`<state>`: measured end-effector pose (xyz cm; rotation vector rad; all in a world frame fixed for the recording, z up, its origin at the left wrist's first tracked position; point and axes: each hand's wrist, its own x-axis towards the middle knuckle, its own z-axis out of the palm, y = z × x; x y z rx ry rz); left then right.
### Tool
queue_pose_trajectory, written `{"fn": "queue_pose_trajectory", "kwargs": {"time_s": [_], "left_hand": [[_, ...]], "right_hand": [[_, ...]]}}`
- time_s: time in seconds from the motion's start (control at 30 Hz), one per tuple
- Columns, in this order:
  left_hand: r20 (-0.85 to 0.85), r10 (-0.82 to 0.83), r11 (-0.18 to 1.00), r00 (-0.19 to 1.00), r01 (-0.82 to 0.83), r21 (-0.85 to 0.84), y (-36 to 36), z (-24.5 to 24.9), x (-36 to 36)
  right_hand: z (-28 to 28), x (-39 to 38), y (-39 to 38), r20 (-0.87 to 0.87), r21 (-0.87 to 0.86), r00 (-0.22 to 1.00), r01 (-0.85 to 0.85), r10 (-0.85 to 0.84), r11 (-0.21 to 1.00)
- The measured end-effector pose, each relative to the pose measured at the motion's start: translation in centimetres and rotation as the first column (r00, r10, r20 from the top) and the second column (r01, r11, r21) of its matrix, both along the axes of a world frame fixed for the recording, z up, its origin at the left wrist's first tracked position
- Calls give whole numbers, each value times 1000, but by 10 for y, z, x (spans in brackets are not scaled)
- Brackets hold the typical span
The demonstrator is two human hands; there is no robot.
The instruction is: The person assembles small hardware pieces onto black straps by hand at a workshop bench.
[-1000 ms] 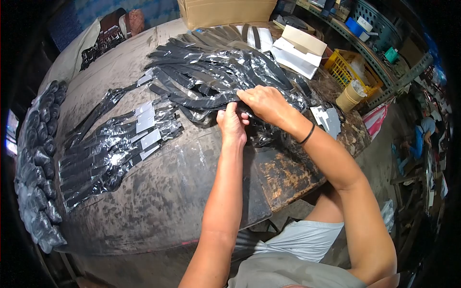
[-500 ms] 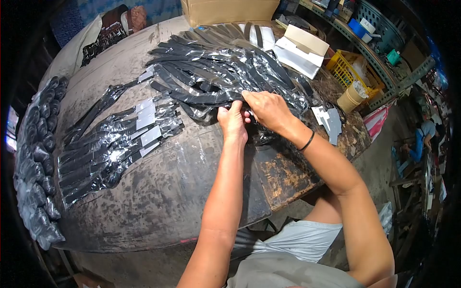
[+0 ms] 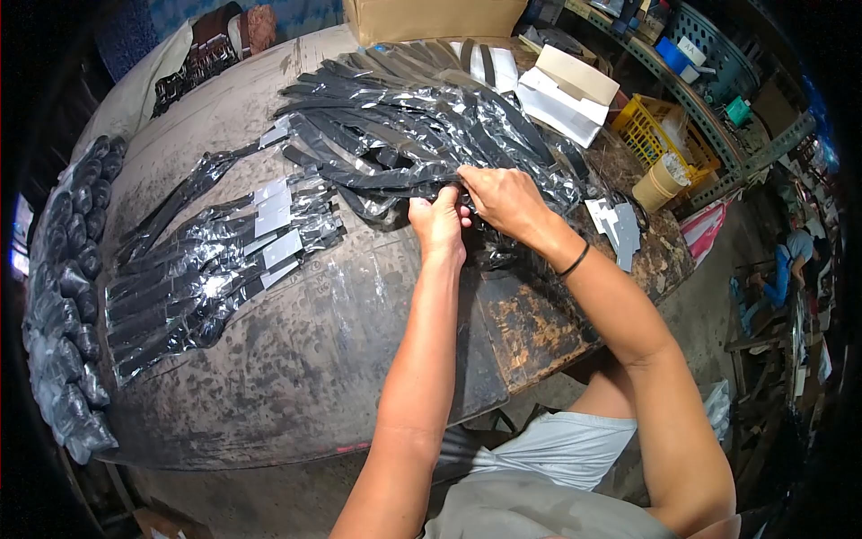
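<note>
My left hand (image 3: 438,221) and my right hand (image 3: 505,201) meet at the near edge of a large heap of black straps (image 3: 404,108) in clear plastic sleeves. Both are closed on the end of one sleeved black strap (image 3: 386,180), which stretches leftward from my fingers over the heap. The left thumb points up against it from below, while the right fingers pinch it from the right. Exactly how the fingertips grip the end is partly hidden. Left of the hands lies a row of sleeved straps (image 3: 180,301) with grey cards (image 3: 274,211) at their ends.
Clear bags of coiled dark items (image 3: 72,287) line the table's left edge. Beyond the heap stand a cardboard box (image 3: 431,20) and an open white box (image 3: 566,94). Grey cards (image 3: 618,235) lie at right, near a yellow basket (image 3: 651,130). Another person (image 3: 790,260) is at far right.
The held strap's left part has sunk slightly lower onto the heap. Both hands keep nearly the same place and grip; the view has shifted slightly.
</note>
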<state>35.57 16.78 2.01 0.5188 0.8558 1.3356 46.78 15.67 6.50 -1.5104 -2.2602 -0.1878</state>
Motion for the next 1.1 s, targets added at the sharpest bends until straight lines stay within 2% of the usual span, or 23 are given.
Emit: {"fn": "queue_pose_trajectory", "kwargs": {"time_s": [0.13,0.23,0.33,0.4,0.77,1.0,1.1], "left_hand": [[-17,8,1000,1000,-9,-12,0,0,1],[-1,53,998,999,-53,-37,1,-1,2],[15,20,999,1000,-20,34,1,-4,0],[92,21,999,996,-23,25,1,-5,0],[128,13,999,992,-17,31,3,-8,-1],[231,6,1000,973,-9,13,6,-13,-1],[241,8,1000,970,-10,7,7,-14,0]], "right_hand": [[0,1,1,-51,-60,995,78,-81,995],[6,6,7,-131,-29,983,126,-129,992],[13,12,11,-163,-79,973,153,-164,985],[14,15,14,-166,-70,971,163,-173,984],[17,13,17,-203,-66,967,143,-154,987],[11,13,13,-173,-51,978,113,-120,992],[12,12,12,-224,-7,973,52,-52,999]]}}
